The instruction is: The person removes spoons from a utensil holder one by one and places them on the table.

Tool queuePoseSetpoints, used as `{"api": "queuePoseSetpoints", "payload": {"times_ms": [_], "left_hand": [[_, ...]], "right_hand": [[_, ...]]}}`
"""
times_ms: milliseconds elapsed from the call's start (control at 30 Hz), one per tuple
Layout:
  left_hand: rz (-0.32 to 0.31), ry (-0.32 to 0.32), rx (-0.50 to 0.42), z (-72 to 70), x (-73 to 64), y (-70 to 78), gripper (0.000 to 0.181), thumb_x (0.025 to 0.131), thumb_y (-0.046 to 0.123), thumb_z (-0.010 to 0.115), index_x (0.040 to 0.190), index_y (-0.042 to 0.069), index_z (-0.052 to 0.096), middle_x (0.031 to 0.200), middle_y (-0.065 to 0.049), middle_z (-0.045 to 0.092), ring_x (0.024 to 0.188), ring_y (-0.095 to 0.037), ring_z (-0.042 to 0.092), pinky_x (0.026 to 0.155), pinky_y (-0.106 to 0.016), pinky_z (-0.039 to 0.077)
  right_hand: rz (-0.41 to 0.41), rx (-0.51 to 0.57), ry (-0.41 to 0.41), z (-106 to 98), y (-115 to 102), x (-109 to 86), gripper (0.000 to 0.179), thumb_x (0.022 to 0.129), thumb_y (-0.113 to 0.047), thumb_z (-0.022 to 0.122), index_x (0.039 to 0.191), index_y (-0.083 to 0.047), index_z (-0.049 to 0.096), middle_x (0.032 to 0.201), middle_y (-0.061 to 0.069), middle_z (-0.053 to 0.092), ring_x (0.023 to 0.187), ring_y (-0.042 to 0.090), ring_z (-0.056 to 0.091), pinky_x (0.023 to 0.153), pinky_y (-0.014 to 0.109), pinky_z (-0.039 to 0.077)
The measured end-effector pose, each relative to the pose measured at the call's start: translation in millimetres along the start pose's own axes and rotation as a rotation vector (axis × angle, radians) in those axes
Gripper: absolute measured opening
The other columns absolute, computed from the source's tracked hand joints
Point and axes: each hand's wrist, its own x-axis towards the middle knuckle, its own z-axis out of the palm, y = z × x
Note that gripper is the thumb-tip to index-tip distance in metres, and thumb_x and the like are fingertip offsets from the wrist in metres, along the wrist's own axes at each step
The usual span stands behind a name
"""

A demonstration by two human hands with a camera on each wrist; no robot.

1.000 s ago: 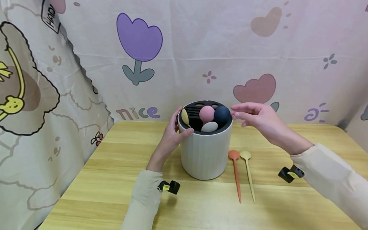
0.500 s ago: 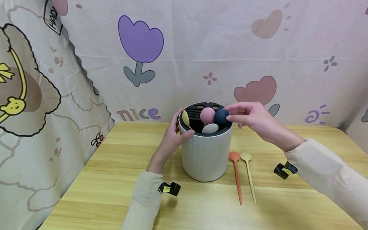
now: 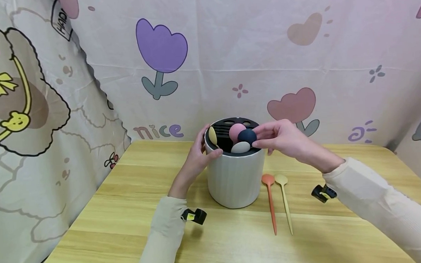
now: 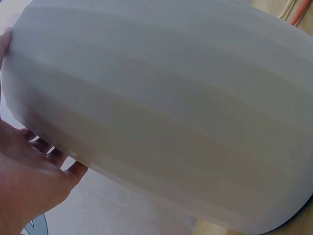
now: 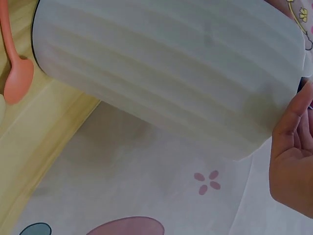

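Observation:
A white ribbed utensil holder [image 3: 234, 181] with a black slotted top [image 3: 223, 126] stands upright on the table. My left hand [image 3: 199, 151] grips its left side, thumb over the rim and fingers behind. At the rim's right, my right hand [image 3: 284, 138] pinches the round head of a dark blue spoon [image 3: 247, 136] between thumb and fingers. A pink round head [image 3: 236, 131], a white one [image 3: 240, 147] and a yellow one [image 3: 212, 135] also stick up from the holder; their handles are hidden inside. In the right wrist view, the right fingertips are cut off by the frame's edge.
An orange spoon [image 3: 269, 191] and a pale yellow spoon [image 3: 283, 191] lie side by side on the wooden table [image 3: 106, 228], right of the holder. A patterned cloth [image 3: 214, 42] hangs close behind the table.
My right hand has moved left and taken hold of the dark blue head, which has shifted left and slightly down toward the white one. The left hand has kept its grip.

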Motion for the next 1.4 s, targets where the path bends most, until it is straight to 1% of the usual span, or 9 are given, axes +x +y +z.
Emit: {"api": "queuePoseSetpoints", "payload": {"times_ms": [267, 433, 567, 700, 900, 1033, 1133, 1267, 1400], "left_hand": [[-0.003, -0.001, 0.003, -1.0, -1.2, -0.7, 0.108, 0.073, 0.063, 0.07, 0.154, 0.014, 0.018, 0.156, -0.01, 0.022, 0.143, -0.027, 0.02, 0.114, -0.05, 0.017], [0.002, 0.0, 0.002, -0.9, 0.3, -1.8, 0.112, 0.071, 0.068, 0.07, 0.154, 0.013, 0.018, 0.156, -0.011, 0.024, 0.142, -0.027, 0.022, 0.114, -0.049, 0.018], [0.003, 0.008, 0.004, -0.7, 1.0, -2.5, 0.116, 0.068, 0.072, 0.069, 0.154, 0.013, 0.019, 0.155, -0.011, 0.025, 0.142, -0.027, 0.023, 0.114, -0.049, 0.018], [0.011, 0.011, -0.003, 0.0, 1.7, -2.2, 0.119, 0.066, 0.074, 0.069, 0.154, 0.012, 0.019, 0.154, -0.012, 0.026, 0.141, -0.026, 0.024, 0.114, -0.047, 0.019], [0.012, 0.013, -0.006, 0.6, 1.9, -2.4, 0.122, 0.064, 0.076, 0.069, 0.154, 0.012, 0.019, 0.154, -0.012, 0.027, 0.141, -0.026, 0.025, 0.114, -0.048, 0.019], [0.013, 0.006, -0.006, 1.0, 3.1, -3.1, 0.121, 0.065, 0.076, 0.069, 0.154, 0.011, 0.019, 0.154, -0.012, 0.027, 0.141, -0.027, 0.024, 0.114, -0.049, 0.018], [0.013, 0.007, -0.005, 0.8, 2.8, -2.7, 0.122, 0.064, 0.077, 0.068, 0.154, 0.011, 0.019, 0.154, -0.012, 0.026, 0.141, -0.027, 0.024, 0.114, -0.049, 0.018], [0.02, 0.01, -0.004, 0.4, 3.0, -3.0, 0.122, 0.064, 0.078, 0.068, 0.154, 0.01, 0.02, 0.154, -0.013, 0.026, 0.141, -0.027, 0.025, 0.114, -0.049, 0.019], [0.017, 0.006, -0.008, -0.1, 2.7, -3.7, 0.125, 0.062, 0.079, 0.068, 0.154, 0.01, 0.019, 0.155, -0.013, 0.025, 0.141, -0.027, 0.024, 0.114, -0.048, 0.019]], "right_hand": [[-0.006, -0.006, 0.018, 2, -3, -0.6, 0.028, 0.085, -0.007, 0.072, 0.112, 0.003, 0.069, 0.096, 0.01, 0.072, 0.078, 0.015, 0.065, 0.063, 0.03, 0.054], [-0.001, 0.009, 0.048, -1, -8, -1.0, 0.034, 0.085, -0.009, 0.073, 0.116, 0.004, 0.066, 0.097, 0.009, 0.072, 0.072, 0.015, 0.064, 0.065, 0.028, 0.053], [-0.035, 0.033, 0.06, -6, -13, -0.9, 0.034, 0.085, -0.008, 0.073, 0.116, 0.005, 0.066, 0.094, 0.005, 0.073, 0.071, 0.015, 0.064, 0.063, 0.027, 0.052], [-0.108, 0.053, 0.099, -16, -21, -1.8, 0.029, 0.085, -0.006, 0.073, 0.112, 0.002, 0.069, 0.089, 0.0, 0.073, 0.069, 0.013, 0.063, 0.059, 0.025, 0.05], [-0.202, 0.225, 0.184, -41, -41, -4.9, 0.024, 0.083, 0.001, 0.073, 0.106, -0.006, 0.075, 0.088, 0.004, 0.074, 0.065, 0.012, 0.063, 0.06, 0.021, 0.052], [-0.291, 0.418, 0.223, -58, -51, -8.2, 0.025, 0.081, 0.01, 0.071, 0.104, 0.001, 0.074, 0.088, 0.01, 0.073, 0.067, 0.014, 0.064, 0.06, 0.021, 0.052], [-0.363, 0.538, 0.216, -68, -54, -9.5, 0.028, 0.08, 0.018, 0.066, 0.105, 0.008, 0.071, 0.09, 0.015, 0.072, 0.067, 0.018, 0.064, 0.059, 0.022, 0.052], [-0.396, 0.605, 0.225, -76, -56, -12.2, 0.03, 0.08, 0.022, 0.063, 0.107, 0.012, 0.068, 0.092, 0.019, 0.071, 0.065, 0.021, 0.064, 0.058, 0.024, 0.053], [-0.407, 0.664, 0.264, -81, -57, -15.5, 0.031, 0.079, 0.024, 0.063, 0.109, 0.016, 0.065, 0.091, 0.021, 0.07, 0.07, 0.024, 0.065, 0.058, 0.025, 0.054]]}}
